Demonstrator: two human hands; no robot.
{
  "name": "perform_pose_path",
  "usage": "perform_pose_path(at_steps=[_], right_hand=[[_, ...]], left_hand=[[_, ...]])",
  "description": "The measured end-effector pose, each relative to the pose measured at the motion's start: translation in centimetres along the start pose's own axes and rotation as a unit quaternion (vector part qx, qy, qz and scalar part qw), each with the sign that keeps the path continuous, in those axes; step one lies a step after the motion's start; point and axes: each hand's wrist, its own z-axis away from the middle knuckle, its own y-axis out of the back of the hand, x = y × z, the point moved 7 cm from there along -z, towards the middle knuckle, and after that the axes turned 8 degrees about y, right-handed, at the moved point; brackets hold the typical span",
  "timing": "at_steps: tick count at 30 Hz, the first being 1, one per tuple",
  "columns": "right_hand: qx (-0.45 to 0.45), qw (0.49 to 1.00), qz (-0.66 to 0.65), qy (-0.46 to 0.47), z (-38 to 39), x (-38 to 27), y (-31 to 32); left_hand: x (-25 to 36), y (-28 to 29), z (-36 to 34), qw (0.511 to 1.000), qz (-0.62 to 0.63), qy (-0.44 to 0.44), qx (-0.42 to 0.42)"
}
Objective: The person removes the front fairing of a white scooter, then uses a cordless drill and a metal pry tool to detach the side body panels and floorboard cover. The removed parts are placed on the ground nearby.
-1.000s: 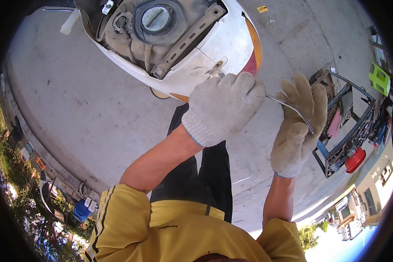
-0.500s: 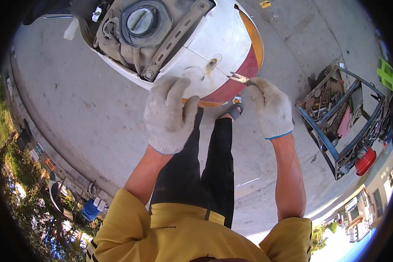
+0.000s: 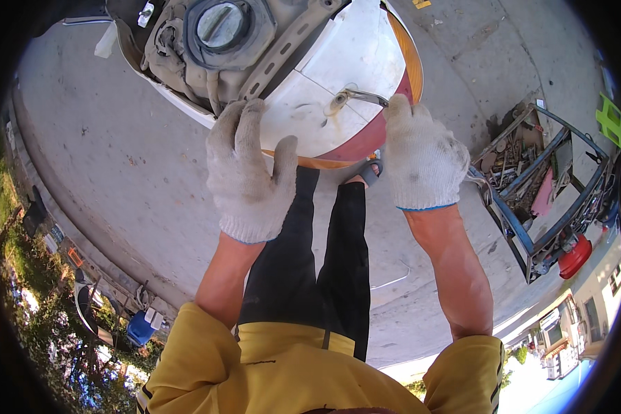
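The white rear body panel (image 3: 297, 107) of a two-wheeler has red and orange lenses along its edge and an exposed filler cap (image 3: 217, 24) in a grimy housing. A metal wrench (image 3: 367, 95) reaches onto the bolt (image 3: 338, 103) in the panel. My right hand (image 3: 426, 155), in a white knit glove, is closed on the wrench's outer end. My left hand (image 3: 248, 165), gloved too, lies at the panel's near left edge, fingers extended and slightly bent, thumb apart.
At the right on the concrete floor (image 3: 117, 165) stands a blue metal frame (image 3: 521, 228) full of scrap and tools, with a red basin (image 3: 574, 255) and green plastic stool (image 3: 610, 121) beside it. A curb, plants and a blue container (image 3: 139, 328) line the left.
My left hand has let go of the metal tool and moved left to the panel's edge. My right hand has moved up and left, bringing the tool's end onto the bolt.
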Motion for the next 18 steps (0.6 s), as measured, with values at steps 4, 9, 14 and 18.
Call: perform_pose_path(at_steps=[4, 9, 14, 18], right_hand=[[-0.031, 0.999, 0.03, -0.009, -0.2, -1.1, 0.6], [0.018, 0.984, -0.118, 0.13, -4.0, 3.8, -1.6], [-0.006, 0.978, -0.143, 0.152, -5.3, 4.3, -2.0], [-0.032, 0.995, -0.01, 0.092, -3.2, 0.8, -0.2]], left_hand=[[0.5, 0.6, -0.6, 1.0, -0.023, 0.019, -0.01], [0.2, 0.8, -1.5, 0.999, 0.039, 0.017, -0.012], [-0.8, 1.0, -2.3, 0.993, 0.105, 0.05, -0.018], [-0.9, 0.8, -2.5, 0.99, 0.069, 0.114, -0.043]])
